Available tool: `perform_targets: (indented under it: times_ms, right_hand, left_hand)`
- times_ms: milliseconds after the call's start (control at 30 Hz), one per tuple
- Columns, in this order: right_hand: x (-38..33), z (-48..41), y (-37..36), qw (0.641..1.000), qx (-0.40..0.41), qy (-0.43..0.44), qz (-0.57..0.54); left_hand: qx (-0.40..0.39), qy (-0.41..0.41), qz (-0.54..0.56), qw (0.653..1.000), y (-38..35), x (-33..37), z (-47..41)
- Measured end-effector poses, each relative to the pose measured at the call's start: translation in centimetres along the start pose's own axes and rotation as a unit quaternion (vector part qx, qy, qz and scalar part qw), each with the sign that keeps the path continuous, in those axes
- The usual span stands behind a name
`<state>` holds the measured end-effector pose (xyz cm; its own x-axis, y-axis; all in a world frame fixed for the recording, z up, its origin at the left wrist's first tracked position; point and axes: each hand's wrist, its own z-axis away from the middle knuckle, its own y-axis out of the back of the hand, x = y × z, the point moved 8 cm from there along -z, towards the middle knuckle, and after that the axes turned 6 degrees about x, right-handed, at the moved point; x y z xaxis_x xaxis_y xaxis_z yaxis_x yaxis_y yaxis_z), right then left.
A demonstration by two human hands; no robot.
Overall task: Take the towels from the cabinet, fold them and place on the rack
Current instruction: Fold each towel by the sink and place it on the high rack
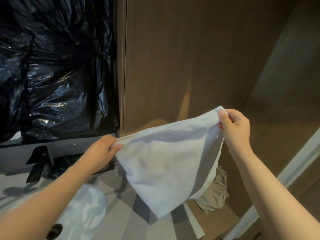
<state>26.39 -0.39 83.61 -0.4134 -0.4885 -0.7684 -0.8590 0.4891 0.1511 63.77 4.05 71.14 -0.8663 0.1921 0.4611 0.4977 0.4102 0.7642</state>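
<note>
While my left hand pinches one top corner and my right hand pinches the other, the hands hold the white towel stretched out, hanging before the brown cabinet.

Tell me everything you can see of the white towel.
The white towel looks like soft, plain cloth. It hangs in mid-air, its top edge stretched between the left hand, pinching the lower corner, and the right hand, pinching the higher one. The rest droops to a point below, in front of the brown cabinet panel. Only the hands visibly touch it.
</note>
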Motion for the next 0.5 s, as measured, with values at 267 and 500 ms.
perform_targets:
  times_ms: [267,500]
  right_hand:
    - [1.6,-2.8,2.3,0.997,0.058,-0.058,0.002]
    - [1.1,-5.8,4.0,0.988,0.112,-0.096,-0.041]
  left_hand:
    - [0.082,-0.089,-0.079,0.989,9.5,6.3,-7.9]
    - [0.15,-0.169,-0.138,0.964,14.2,10.8,-10.7]
